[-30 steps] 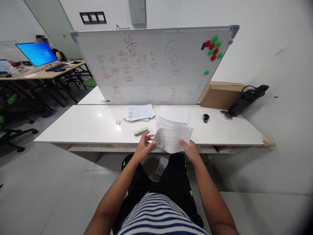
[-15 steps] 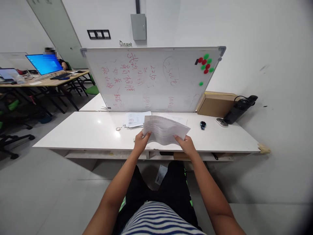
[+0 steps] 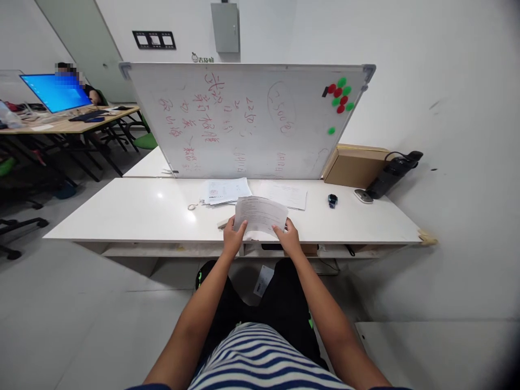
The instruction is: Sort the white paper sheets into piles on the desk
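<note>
- Both the left hand [image 3: 233, 238] and the right hand [image 3: 289, 239] now pinch the printed papers [image 3: 260, 213] by opposite sides, thumbs in front, fingers wrapped behind; a second ago only the right hand had them, the left hand open beside them.
- The hands have come closer together since half a second ago, and the rippled papers now bow in one smooth curve, so they look better controlled.
- The papers are held up over the front edge of the surface [image 3: 122, 216]; how many sheets there are, I cannot tell.
- Behind the left hand, the stapler [image 3: 221, 223] is partly hidden.
- Farther back, the paper stack [image 3: 227, 189] and loose pages [image 3: 294, 195] lie untouched.
</note>
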{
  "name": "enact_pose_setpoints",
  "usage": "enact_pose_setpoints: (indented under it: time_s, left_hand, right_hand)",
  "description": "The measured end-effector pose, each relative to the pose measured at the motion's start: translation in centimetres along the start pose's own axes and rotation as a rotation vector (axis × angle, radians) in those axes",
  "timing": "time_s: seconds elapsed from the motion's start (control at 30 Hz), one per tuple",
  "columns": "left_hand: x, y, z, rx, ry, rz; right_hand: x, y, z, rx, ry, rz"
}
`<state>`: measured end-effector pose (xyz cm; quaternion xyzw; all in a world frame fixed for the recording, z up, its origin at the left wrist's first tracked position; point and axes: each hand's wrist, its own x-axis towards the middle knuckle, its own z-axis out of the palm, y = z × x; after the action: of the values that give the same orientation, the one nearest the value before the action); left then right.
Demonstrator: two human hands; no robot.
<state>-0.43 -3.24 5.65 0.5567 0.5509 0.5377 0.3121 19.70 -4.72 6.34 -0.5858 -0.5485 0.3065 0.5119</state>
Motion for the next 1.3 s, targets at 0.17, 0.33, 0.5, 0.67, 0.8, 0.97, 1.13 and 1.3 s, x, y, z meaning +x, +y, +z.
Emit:
enact_pose_setpoints:
  time_s: [0.17,0.33,0.5,0.67,0.8,0.97,1.13,1.3]
  left_hand:
    - [0.4,-0.2,-0.1,-0.025,-0.048,-0.037]
    - [1.5,1.2,0.0,-0.07,-0.061,-0.022]
    - [1.6,0.8,0.3,-0.17,-0.101,-0.073]
    - [1.1,0.3,0.8,-0.188,-0.067,-0.168]
    - [1.9,1.7,0.5,-0.112,-0.131,-0.026]
    - [1.2,0.6,0.9,-0.082,-0.17,-0.089]
    - [-0.3,-1.6,2.0,-0.056,-0.135,-0.121]
    - [-0.3,-1.9,2.2,-0.048,-0.096,-0.107]
  right_hand:
    - [-0.1,0.5,-0.5,0.001,0.071,-0.031]
    - [0.2,-1.0,-0.3,0.087,0.11,-0.081]
    - [-0.1,-0.6,0.5,0.114,0.156,-0.059]
    - [-0.5,1.3,1.1,0.089,0.038,0.161]
    - [0.3,0.5,0.1,0.124,0.053,0.126]
    - [0.1,1.1,0.0,0.094,0.014,0.165]
    - [-1.0,2.6,0.9,0.025,-0.016,0.236]
    - [-1.0,3.1,0.7,0.014,-0.034,0.214]
